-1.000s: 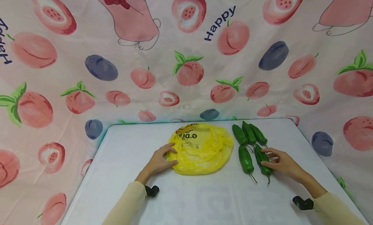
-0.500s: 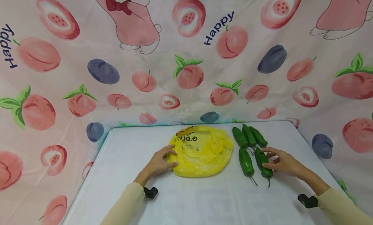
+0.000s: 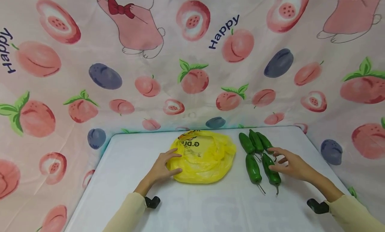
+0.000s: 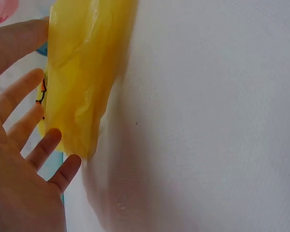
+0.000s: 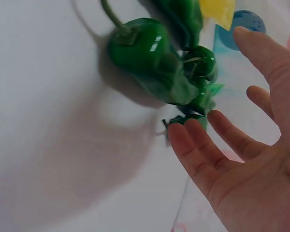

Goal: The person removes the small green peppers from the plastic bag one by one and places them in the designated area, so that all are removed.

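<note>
A yellow plastic bag (image 3: 207, 170) with dark print lies spread on the table. At its left edge is my left hand (image 3: 160, 166), fingers spread and straight; the left wrist view shows the fingertips right along the bag's side. Several green peppers lie in two rows to the right of the bag, among them a front-right pepper (image 3: 271, 170) and a front-left pepper (image 3: 253, 170). My right hand (image 3: 291, 165) hovers by the front-right pepper with fingers and thumb apart. In the right wrist view nothing lies within that hand's fingers, and a green pepper (image 5: 142, 53) shows beyond the fingertips.
Three more peppers (image 3: 247, 144) sit in the back row, near the table's far edge. The white tabletop (image 3: 192, 208) carries everything. Behind it hangs a pink cloth (image 3: 168, 65) printed with fruit. A dark wrist camera (image 3: 317, 206) juts from the right sleeve.
The bag and my left hand have shifted slightly left. The fingers of my right hand have spread wider around the front-right pepper. The head view has tilted a little upward.
</note>
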Motion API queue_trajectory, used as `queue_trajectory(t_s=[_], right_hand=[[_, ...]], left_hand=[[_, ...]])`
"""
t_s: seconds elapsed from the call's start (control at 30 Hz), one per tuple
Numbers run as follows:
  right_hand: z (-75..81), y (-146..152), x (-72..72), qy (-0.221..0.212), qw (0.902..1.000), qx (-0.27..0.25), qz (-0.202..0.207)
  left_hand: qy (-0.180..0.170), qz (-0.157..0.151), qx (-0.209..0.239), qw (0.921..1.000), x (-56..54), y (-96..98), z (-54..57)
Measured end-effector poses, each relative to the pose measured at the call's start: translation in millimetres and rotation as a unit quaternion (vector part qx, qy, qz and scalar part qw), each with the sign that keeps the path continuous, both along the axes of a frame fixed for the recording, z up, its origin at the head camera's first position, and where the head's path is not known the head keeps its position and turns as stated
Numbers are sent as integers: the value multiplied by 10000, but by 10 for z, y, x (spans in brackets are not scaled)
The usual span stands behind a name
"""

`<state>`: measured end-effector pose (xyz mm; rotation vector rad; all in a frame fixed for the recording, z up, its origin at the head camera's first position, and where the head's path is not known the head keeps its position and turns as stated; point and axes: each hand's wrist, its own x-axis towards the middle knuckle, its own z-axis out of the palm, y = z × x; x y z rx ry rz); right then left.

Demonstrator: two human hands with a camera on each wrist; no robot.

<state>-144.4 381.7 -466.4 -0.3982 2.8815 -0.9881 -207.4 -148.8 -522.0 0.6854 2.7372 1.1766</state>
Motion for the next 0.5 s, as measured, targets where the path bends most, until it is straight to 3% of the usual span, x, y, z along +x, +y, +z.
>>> queue_trajectory(t_s=[0.13,0.37,0.5], right_hand=[[67,-27,-1,237,9997,-64,-27],[170,-69,-8,521,9986,-72,-28],[191,-86,3,631,9979,-109,-25]], left_hand=[[-54,12,51,10000,25,4,21],[434,76,-243,9987,49,1,64],[381,210,-262,9987,60,-22,73]])
